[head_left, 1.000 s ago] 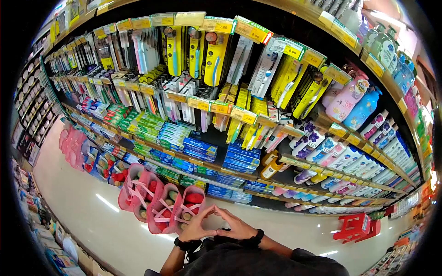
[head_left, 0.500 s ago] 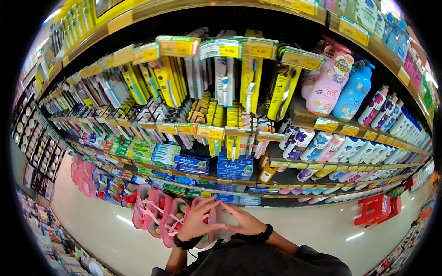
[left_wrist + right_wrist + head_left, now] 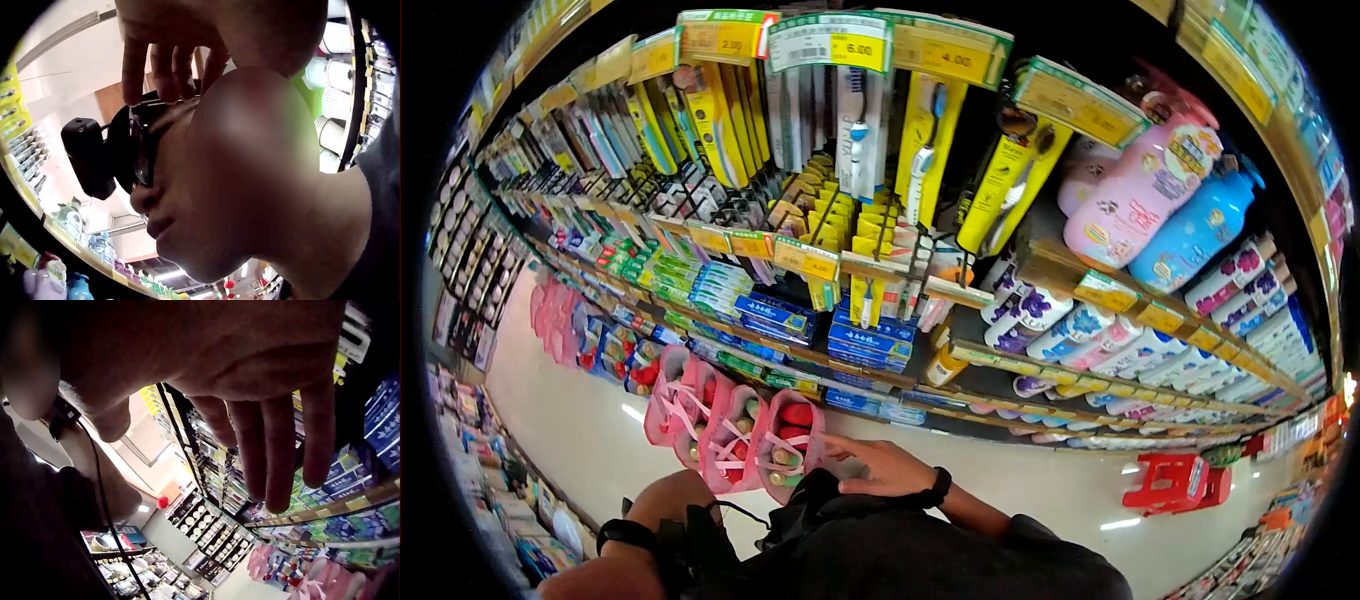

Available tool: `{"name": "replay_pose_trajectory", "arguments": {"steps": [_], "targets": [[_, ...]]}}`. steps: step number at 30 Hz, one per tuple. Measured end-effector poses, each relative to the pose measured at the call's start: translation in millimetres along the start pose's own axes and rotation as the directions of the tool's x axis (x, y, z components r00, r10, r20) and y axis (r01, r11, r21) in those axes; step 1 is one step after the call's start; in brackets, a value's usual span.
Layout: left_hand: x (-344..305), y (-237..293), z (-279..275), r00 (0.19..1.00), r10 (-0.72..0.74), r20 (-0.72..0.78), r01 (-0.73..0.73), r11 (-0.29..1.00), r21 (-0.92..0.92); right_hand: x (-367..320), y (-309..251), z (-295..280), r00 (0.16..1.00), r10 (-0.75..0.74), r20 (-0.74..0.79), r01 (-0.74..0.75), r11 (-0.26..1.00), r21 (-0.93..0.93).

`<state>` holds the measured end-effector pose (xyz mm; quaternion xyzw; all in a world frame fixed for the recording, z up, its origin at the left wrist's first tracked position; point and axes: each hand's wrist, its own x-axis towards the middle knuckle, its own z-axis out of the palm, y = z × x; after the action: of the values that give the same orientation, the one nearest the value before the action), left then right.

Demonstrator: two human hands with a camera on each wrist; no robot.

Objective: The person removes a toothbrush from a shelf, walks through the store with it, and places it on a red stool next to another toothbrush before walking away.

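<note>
My left hand [image 3: 181, 56] is raised beside the head in the left wrist view, its fingers hanging fairly straight, fingertips at the upper edge of the dark headgear [image 3: 140, 147]. Low on the left of the head view, a bent arm with a black wristband [image 3: 628, 535] shows, its fingers not clearly visible. My right hand [image 3: 890, 468] is held in front of the dark shirt [image 3: 870, 550], near the pink bags, with nothing in it. Its fingers [image 3: 278, 456] extend apart in the right wrist view. A thin black cable [image 3: 103, 500] hangs beside that hand.
Shelves ahead carry hanging toothbrushes [image 3: 920, 150], blue boxes [image 3: 870, 340], a pink bottle [image 3: 1140, 195] and a blue bottle [image 3: 1200, 225]. Pink bags [image 3: 790, 445] stand on the floor below. Red stools [image 3: 1170, 483] are at the right.
My hands, whose fingertips met in front of me, are now apart. The left has moved left and up to the head; the right stays low in front. The shelf view has shifted and tilted.
</note>
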<state>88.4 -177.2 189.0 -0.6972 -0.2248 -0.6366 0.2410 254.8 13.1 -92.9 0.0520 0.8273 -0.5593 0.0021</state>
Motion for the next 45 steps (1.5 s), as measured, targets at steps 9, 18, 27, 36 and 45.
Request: {"name": "replay_pose_trajectory", "arguments": {"steps": [9,18,27,36,45], "targets": [[-2.6,-16.5,-42.3,0.987,0.142,-0.072,-0.148,0.986,-0.082,19.5,11.0,-12.0,0.997,0.051,0.050,-0.049,0.998,-0.040],[-8.3,-18.9,-112.3,0.976,0.179,-0.127,-0.191,0.978,-0.087,73.4,-20.8,6.2,0.990,0.101,0.104,-0.084,0.985,-0.151],[-21.3,-29.3,-182.2,0.993,0.072,0.093,-0.070,0.997,-0.031,104.0,-34.0,12.5,0.995,0.096,0.033,-0.086,0.967,-0.238],[-81.3,-194.0,-103.1,0.839,-0.434,-0.328,0.412,0.901,-0.139,132.2,-70.1,-13.5,0.866,-0.109,-0.487,0.073,0.993,-0.093],[-90.4,-341.7,-57.7,0.673,-0.675,-0.305,0.718,0.694,0.048,167.3,-104.0,-46.9,0.698,-0.404,-0.591,0.246,0.910,-0.332]]}}
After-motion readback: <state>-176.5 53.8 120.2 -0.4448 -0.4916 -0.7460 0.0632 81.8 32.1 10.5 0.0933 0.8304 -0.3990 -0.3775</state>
